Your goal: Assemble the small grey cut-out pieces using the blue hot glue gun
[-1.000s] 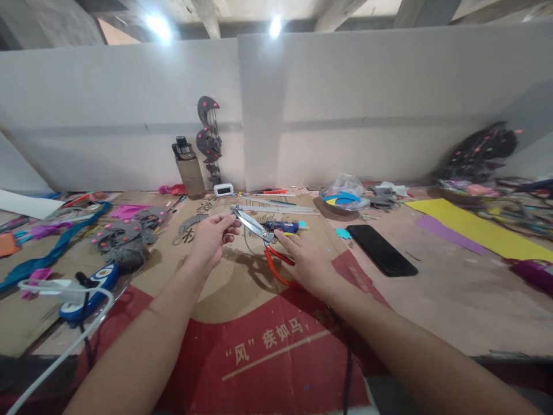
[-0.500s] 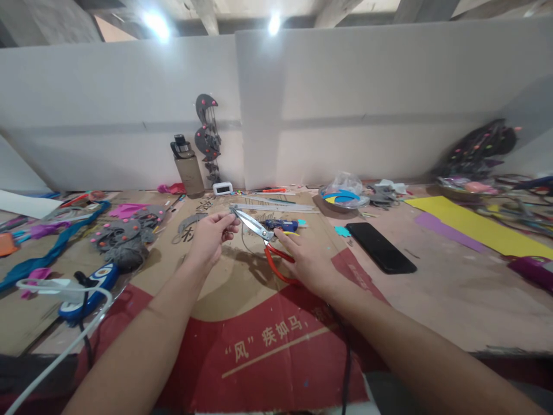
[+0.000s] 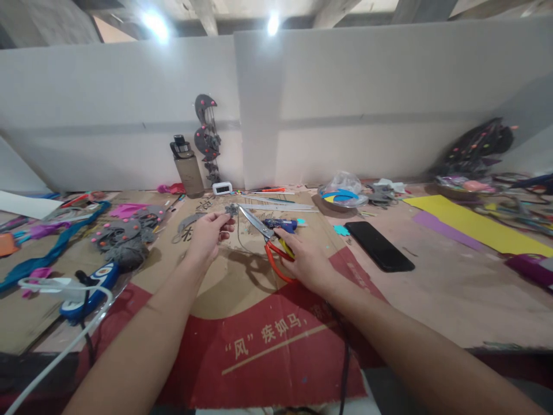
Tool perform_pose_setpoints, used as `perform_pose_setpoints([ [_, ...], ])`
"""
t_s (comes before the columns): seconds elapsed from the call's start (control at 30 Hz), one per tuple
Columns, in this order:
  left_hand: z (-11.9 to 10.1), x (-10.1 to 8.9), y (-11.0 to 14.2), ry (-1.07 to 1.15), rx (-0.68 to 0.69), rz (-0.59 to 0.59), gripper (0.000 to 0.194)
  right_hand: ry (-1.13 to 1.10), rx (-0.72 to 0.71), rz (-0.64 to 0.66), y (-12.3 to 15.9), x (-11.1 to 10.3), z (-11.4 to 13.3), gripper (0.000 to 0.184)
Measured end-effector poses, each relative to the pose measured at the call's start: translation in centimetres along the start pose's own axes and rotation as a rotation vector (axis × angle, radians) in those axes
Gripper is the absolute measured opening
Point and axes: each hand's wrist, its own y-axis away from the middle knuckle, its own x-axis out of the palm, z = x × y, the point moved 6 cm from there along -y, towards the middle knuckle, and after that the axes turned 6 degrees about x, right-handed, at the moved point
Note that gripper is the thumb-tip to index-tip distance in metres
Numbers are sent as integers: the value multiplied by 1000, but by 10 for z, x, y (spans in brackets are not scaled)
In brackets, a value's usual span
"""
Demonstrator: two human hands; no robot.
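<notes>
My left hand [image 3: 211, 233] pinches a small grey piece [image 3: 231, 210], its exact kind too small to make out; a thin grey cord [image 3: 240, 239] hangs down from it. My right hand [image 3: 305, 253] grips red-handled scissors [image 3: 256, 221], with the handles partly hidden by the fingers. The blades look closed or nearly so, and their tips point up and left, just beside the grey piece. Behind the scissors lies a blue glue gun [image 3: 280, 224] on the cardboard sheet [image 3: 246, 300]. A grey crescent-shaped piece [image 3: 186, 226] rests left of my left hand.
A black phone [image 3: 380, 246] lies to the right, near yellow paper [image 3: 475, 227]. A bottle [image 3: 188, 170] and a small white clock [image 3: 222, 188] stand at the back. Left are grey pieces with pink dots [image 3: 125, 236] and a white cable [image 3: 64, 351]. A bowl [image 3: 341, 204] holds scraps.
The scissor blades have come away from the grey piece, their tips shifting slightly right. More of the grey piece shows in my left hand, which has barely moved.
</notes>
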Motion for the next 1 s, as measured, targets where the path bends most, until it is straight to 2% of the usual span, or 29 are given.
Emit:
perform_pose_setpoints([
  [0.17,-4,-17,-10,0,44,-90,21,-115,46,68,-1,-7,6,56],
  [0.3,-11,-20,-12,40,63,-91,20,-75,115,167,-1,-7,3,44],
  [0.37,-16,-19,-12,48,87,-72,20,-62,98,239,0,-6,3,37],
  [0.5,-23,-21,-12,56,115,-90,18,-73,5,524,7,-8,14,30],
  [0.6,-26,-27,-15,84,120,-120,18,-73,-62,757,18,-16,28,34],
  [0.7,-24,-32,-19,119,105,-133,17,-102,-96,906,28,-25,40,42],
  [0.8,-20,-35,-23,160,78,-131,15,-108,-85,917,34,-27,42,45],
  [1.0,-22,-28,-19,261,66,-109,10,-39,-137,791,36,-29,38,40],
])
